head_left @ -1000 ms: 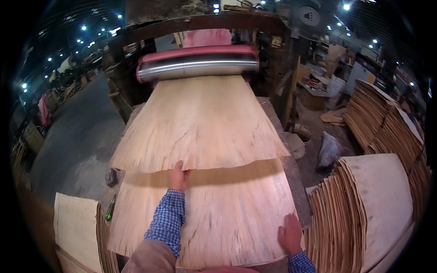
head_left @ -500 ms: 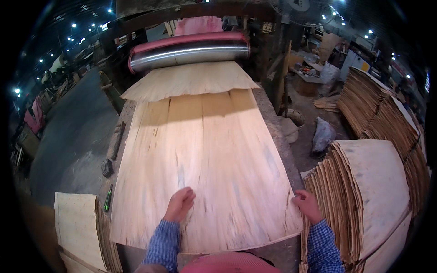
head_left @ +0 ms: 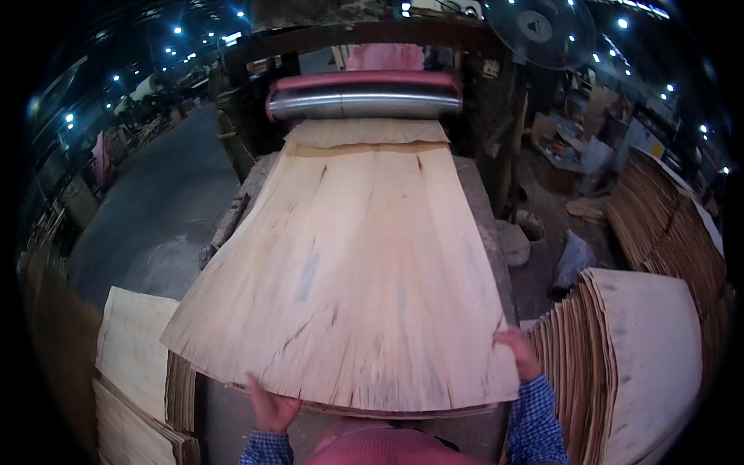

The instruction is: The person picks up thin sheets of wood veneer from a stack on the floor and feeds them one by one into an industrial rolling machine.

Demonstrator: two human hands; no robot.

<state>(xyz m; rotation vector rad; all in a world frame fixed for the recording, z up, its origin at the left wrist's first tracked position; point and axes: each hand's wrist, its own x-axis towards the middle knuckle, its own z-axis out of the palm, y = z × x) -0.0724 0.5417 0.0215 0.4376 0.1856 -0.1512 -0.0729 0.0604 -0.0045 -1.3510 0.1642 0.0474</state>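
A large pale wood veneer sheet [head_left: 372, 271] lies lengthwise ahead of me, spreading wide at its near end. Its left near corner reaches out past the bed. At the right edge, close to the near corner, my right hand [head_left: 519, 353] is closed on the sheet, fingertips on top. My left hand [head_left: 273, 407] is at the near edge, left of the middle, with thumb and fingers apart; some fingers may be hidden by the sheet. Another veneer piece [head_left: 364, 133] overlaps the far end, just before a shiny metal roller [head_left: 368, 101].
Stacked veneer stands at the left [head_left: 138, 353] and right [head_left: 643, 341] beside the bed. Farther right rises a taller stack [head_left: 659, 209]. A red-pink roller [head_left: 364, 79] sits above the metal one, within a dark machine frame [head_left: 496, 124]. A fan [head_left: 539, 29] hangs at upper right.
My left hand has moved from atop the sheet to its near edge. The sheet's near left corner now extends farther left. The overlapping far piece has slid toward the rollers. My view has shifted.
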